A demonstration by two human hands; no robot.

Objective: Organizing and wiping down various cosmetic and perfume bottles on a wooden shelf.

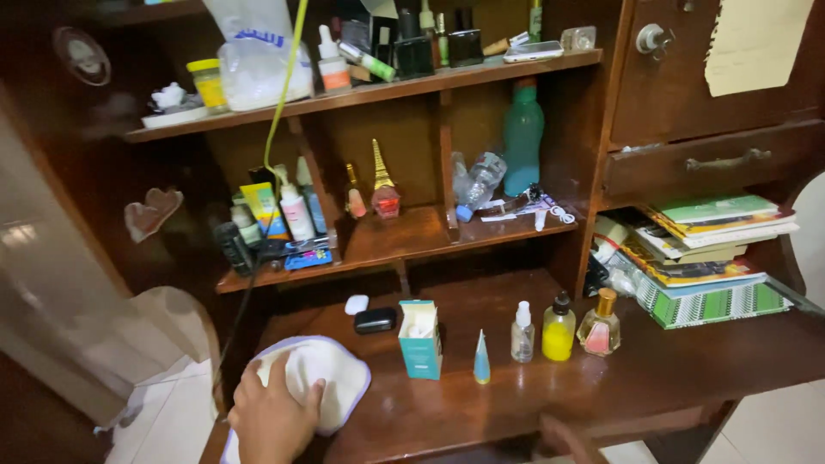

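While the head camera looks down at a dark wooden desk (653, 369) with shelves above it, one hand (273, 417) enters from the bottom edge at the lower left; which of the person's hands it is cannot be told from this view, and no other hand shows. Its fingers lie spread and flat, pressed on top of a white cloth (331, 378) with a pale violet edge, not curled around it. The cloth rests on the desk surface near its front left corner. Just behind the cloth lie a small black case (375, 320) and a white oval piece (356, 304). To the right of the cloth stands a teal carton (421, 341), upright and apart from it, followed in a row by a blue cone-shaped bottle (481, 359), a clear spray bottle (522, 332), a yellow bottle (559, 328) and a squat perfume bottle (600, 323). A stack of books (709, 258) fills the compartment at the right. On the shelf above stand a tower-shaped bottle (383, 183) and a tall green bottle (522, 137).
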